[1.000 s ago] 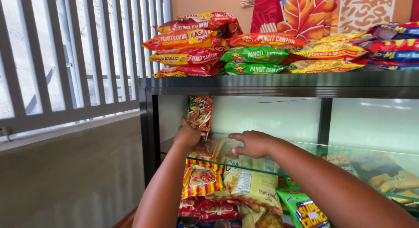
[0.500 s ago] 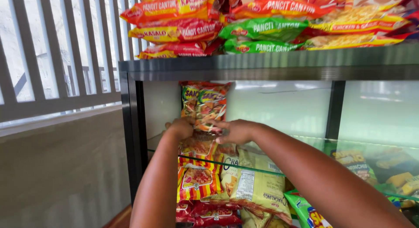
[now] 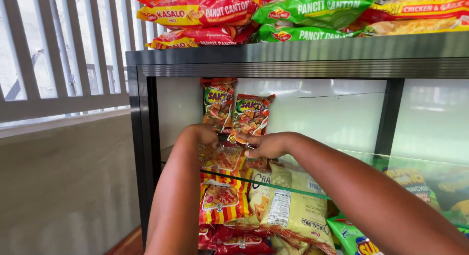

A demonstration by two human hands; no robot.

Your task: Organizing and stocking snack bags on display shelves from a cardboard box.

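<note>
While both forearms reach into the glass-fronted display cabinet [image 3: 141, 138], the left hand [image 3: 202, 135] sits at the left end of the glass shelf [image 3: 293, 189], fingers curled down over the lower edge of the left chip packet [image 3: 218, 101]. Grip is narrow and closed on that edge; the fingertips themselves are hidden behind the knuckles. This packet stands upright, orange-red with a green panel, close to the cabinet's left wall.

Just beside it, touching or slightly overlapping, stands the right chip packet [image 3: 250, 116], same colouring, tilted a little to the right. The right hand [image 3: 266, 145] pinches its bottom edge between thumb and bent fingers; grip is tight and narrow. Both packets rest on the upper shelf level against the pale back panel.

Below the shelf: a red-and-yellow striped snack bag [image 3: 220, 201], then a pale yellow crackling bag [image 3: 293, 211], then a green bag [image 3: 351, 238] at lower right.

On the cabinet top: red noodle packs [image 3: 195, 13] at left, green noodle packs [image 3: 308, 8] to their right. White window bars [image 3: 58, 45] at far left.
</note>
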